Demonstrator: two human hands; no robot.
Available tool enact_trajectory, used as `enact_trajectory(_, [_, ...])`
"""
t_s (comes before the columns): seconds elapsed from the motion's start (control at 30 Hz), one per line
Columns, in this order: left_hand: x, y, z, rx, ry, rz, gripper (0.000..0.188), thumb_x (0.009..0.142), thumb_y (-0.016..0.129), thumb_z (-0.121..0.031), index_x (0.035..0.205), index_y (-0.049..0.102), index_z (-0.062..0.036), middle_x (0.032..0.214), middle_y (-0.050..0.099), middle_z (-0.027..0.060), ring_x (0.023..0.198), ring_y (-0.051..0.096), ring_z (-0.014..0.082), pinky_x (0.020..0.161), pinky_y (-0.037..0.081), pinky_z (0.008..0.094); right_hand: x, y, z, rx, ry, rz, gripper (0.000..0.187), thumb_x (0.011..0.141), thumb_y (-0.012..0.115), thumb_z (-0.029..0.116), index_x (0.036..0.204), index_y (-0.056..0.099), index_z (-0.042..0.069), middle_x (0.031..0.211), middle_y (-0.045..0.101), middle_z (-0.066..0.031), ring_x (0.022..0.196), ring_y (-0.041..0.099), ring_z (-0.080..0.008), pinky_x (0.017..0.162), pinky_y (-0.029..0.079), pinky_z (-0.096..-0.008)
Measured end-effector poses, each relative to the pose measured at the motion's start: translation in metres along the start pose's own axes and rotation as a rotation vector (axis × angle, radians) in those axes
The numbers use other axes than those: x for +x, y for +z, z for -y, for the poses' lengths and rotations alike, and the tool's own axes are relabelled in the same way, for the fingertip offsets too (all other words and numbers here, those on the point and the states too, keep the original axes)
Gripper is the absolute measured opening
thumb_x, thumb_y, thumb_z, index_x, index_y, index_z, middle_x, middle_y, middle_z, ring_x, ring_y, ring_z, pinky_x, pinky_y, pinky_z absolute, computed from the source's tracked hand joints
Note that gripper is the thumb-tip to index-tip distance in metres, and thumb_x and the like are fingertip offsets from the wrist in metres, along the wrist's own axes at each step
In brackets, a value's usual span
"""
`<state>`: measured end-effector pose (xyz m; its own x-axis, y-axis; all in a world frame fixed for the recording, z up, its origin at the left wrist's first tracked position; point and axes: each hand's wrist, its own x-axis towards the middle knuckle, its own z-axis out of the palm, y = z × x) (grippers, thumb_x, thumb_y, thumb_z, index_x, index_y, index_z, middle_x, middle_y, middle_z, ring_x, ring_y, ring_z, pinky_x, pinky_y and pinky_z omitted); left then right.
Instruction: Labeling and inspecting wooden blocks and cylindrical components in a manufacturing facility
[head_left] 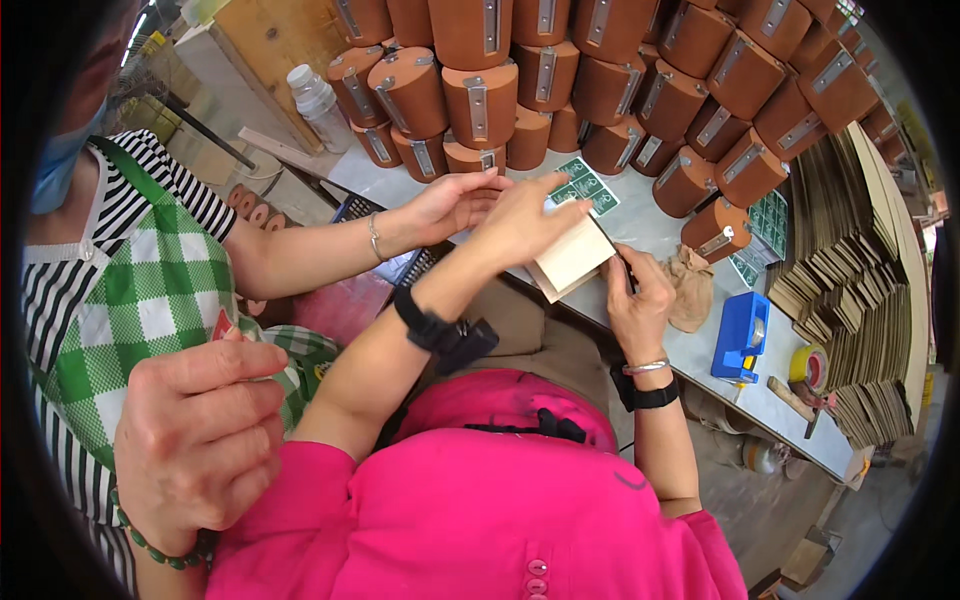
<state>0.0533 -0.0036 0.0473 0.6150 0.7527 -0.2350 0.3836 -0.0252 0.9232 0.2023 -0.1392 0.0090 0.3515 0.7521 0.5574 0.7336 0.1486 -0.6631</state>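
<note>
A small cream block (573, 260), like a pad or a shallow box with a dark edge, is tilted between my hands. My right hand (640, 300) grips its right side, thumb and fingers closed on the edge. My left hand (525, 220) reaches across its upper end, with thumb and finger around the top corner and something white between them. Just behind my left wrist is a co-worker's hand (455, 205) with loosely curled fingers. The co-worker's other hand (205, 430) pinches a small red piece (222, 325). A sheet of green labels (588, 185) lies beyond my left hand.
Reddish-brown cylinders (480, 105) with metal strips are stacked along the back. To the right are a brown crumpled cloth (690, 290), a blue tape dispenser (740, 335), a yellow tape roll (808, 367) and piled cardboard sheets (850, 290). A clear bottle (318, 105) stands back left.
</note>
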Motion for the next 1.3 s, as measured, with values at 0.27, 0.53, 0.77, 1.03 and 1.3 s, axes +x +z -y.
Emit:
enact_trajectory(0.27, [-0.072,0.054,0.008,0.415,0.928,-0.431,0.018,0.075,0.074,-0.009,0.088,0.065,-0.001,0.081,0.061,0.0109,0.073,0.062,0.0292,0.063,0.05,0.0361,-0.004,0.016,0.006,-0.073,0.002,-0.18,0.011,0.082,0.068,0.0,0.093,0.067,-0.001,0.083,0.066,-0.0147,0.07,0.064,-0.0293,0.063,0.05,-0.0356])
enact_trajectory(0.53, [-0.077,0.043,0.023,0.411,0.679,-0.48,0.024,0.078,0.073,-0.008,0.1,0.068,-0.0001,0.089,0.065,0.0146,0.079,0.065,0.0314,0.07,0.052,0.0386,-0.02,0.026,0.022,-0.015,0.1,-0.172,0.01,0.082,0.067,0.0,0.091,0.064,-0.002,0.076,0.059,-0.0097,0.06,0.06,-0.0208,0.053,0.047,-0.0313])
enact_trajectory(0.77, [-0.061,0.012,0.024,0.71,0.731,-0.363,0.064,0.064,0.08,-0.015,0.125,0.059,-0.0103,0.138,0.045,0.0177,0.13,0.041,0.043,0.103,0.036,0.0527,-0.022,0.029,0.027,0.006,0.116,-0.127,0.015,0.082,0.068,0.001,0.096,0.064,-0.001,0.079,0.06,-0.0086,0.059,0.058,-0.017,0.05,0.046,-0.0286])
enact_trajectory(1.03, [-0.01,-0.012,0.024,0.641,0.503,-0.041,0.087,0.064,0.084,-0.026,0.139,0.047,-0.0017,0.138,0.047,0.0227,0.13,0.044,0.04,0.105,0.039,0.0472,-0.021,0.027,0.024,0.022,0.169,-0.113,0.016,0.082,0.068,0.002,0.097,0.064,-0.002,0.08,0.059,-0.0085,0.062,0.058,-0.016,0.051,0.045,-0.0278])
enact_trajectory(1.3, [-0.012,-0.018,0.041,0.355,0.465,-0.178,0.089,0.064,0.087,-0.027,0.137,0.045,0.0007,0.125,0.052,0.0194,0.119,0.052,0.0362,0.102,0.042,0.0405,-0.026,0.016,0.003,0.014,0.254,-0.186,0.013,0.088,0.061,0.003,0.098,0.064,-0.004,0.084,0.063,-0.0121,0.067,0.059,-0.0219,0.063,0.049,-0.0333])
